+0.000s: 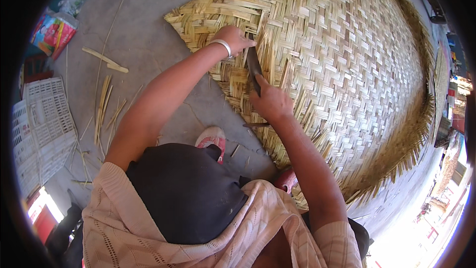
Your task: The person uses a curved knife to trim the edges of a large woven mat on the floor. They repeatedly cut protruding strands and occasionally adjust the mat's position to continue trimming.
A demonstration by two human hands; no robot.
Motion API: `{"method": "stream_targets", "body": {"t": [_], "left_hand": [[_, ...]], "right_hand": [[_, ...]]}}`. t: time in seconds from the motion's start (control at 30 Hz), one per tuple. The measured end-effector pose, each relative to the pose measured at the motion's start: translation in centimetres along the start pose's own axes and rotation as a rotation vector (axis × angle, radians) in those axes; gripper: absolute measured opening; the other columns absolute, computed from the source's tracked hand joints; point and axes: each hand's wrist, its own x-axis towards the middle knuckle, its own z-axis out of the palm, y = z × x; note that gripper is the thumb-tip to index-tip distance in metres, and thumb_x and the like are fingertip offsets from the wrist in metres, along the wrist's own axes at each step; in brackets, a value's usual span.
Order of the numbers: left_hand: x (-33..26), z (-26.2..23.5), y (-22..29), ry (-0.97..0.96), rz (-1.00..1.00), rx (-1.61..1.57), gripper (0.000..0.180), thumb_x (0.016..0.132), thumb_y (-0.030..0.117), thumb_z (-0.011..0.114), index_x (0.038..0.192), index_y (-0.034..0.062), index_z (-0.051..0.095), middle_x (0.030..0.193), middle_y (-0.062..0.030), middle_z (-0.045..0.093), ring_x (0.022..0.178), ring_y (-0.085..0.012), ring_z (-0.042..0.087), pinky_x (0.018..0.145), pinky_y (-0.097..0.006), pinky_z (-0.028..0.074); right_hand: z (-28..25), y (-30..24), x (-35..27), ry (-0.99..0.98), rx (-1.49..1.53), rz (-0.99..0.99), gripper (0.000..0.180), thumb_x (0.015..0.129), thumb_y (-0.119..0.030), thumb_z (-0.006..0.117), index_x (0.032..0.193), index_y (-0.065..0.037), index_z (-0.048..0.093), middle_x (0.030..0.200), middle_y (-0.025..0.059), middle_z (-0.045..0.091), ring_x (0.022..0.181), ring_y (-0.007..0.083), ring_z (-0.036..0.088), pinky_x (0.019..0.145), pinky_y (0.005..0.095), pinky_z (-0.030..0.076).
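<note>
On woven bamboo mat, right hand grip closed around dark blade, left hand pressing strips beside it

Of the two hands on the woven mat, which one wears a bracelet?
The left hand, pressing on the mat near its edge, wears a pale bracelet at the wrist. The right hand, gripping the dark blade, has a bare wrist.

Blade's ends (both) hidden under hands.
</note>
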Motion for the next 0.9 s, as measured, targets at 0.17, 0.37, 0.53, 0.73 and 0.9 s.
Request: {"method": "stream_targets", "body": {"t": [0.17,0.37,0.53,0.73,0.9], "left_hand": [[-1.1,0.4,-0.1,0.156,0.096,0.284,0.048,0.079,0.057,0.071,0.089,0.0097,0.071,0.087,-0.0137,0.071,0.084,-0.0320,0.068,0.074,-0.044,0.052],[-1.0,1.4,-0.9,0.233,0.140,0.374,0.043,0.084,0.052,0.067,0.091,0.0093,0.068,0.089,-0.0137,0.071,0.082,-0.0335,0.068,0.071,-0.047,0.053],[-0.3,2.0,-1.5,0.255,0.143,0.335,0.040,0.086,0.048,0.066,0.094,0.0088,0.067,0.088,-0.0150,0.070,0.081,-0.0340,0.067,0.071,-0.046,0.053],[-0.4,2.1,-1.2,0.141,0.134,-0.438,0.035,0.090,0.037,0.069,0.108,0.0074,0.064,0.083,-0.0078,0.067,0.067,-0.0195,0.067,0.058,-0.032,0.055],[-1.4,2.2,-0.4,-0.265,-0.058,-0.874,0.040,0.090,0.037,0.070,0.109,0.0029,0.060,0.080,0.0008,0.061,0.059,-0.0122,0.064,0.050,-0.026,0.054]], "right_hand": [[-0.7,-0.2,0.0,-0.018,-0.032,-0.028,0.057,0.089,-0.035,0.052,0.143,-0.019,0.045,0.104,0.0202,0.070,0.099,0.0375,0.067,0.089,0.0482,0.052],[-3.7,2.6,-4.5,-0.113,-0.081,-0.123,0.057,0.089,-0.036,0.054,0.142,-0.017,0.047,0.099,0.0197,0.070,0.093,0.0374,0.068,0.086,0.0485,0.053],[-7.6,6.9,-10.4,-0.266,0.078,-0.109,0.055,0.089,-0.030,0.062,0.142,-0.019,0.049,0.073,0.0172,0.063,0.068,0.0248,0.065,0.070,0.0367,0.052],[-8.9,8.8,-11.1,-0.109,0.520,-0.061,0.053,0.094,-0.022,0.062,0.144,-0.013,0.047,0.087,0.0047,0.063,0.077,0.0106,0.056,0.076,0.0274,0.049],[-8.4,8.8,-10.9,-0.131,0.639,-0.108,0.052,0.095,-0.011,0.057,0.146,-0.009,0.044,0.072,-0.0107,0.044,0.062,0.0016,0.030,0.056,0.0200,0.029]]}}
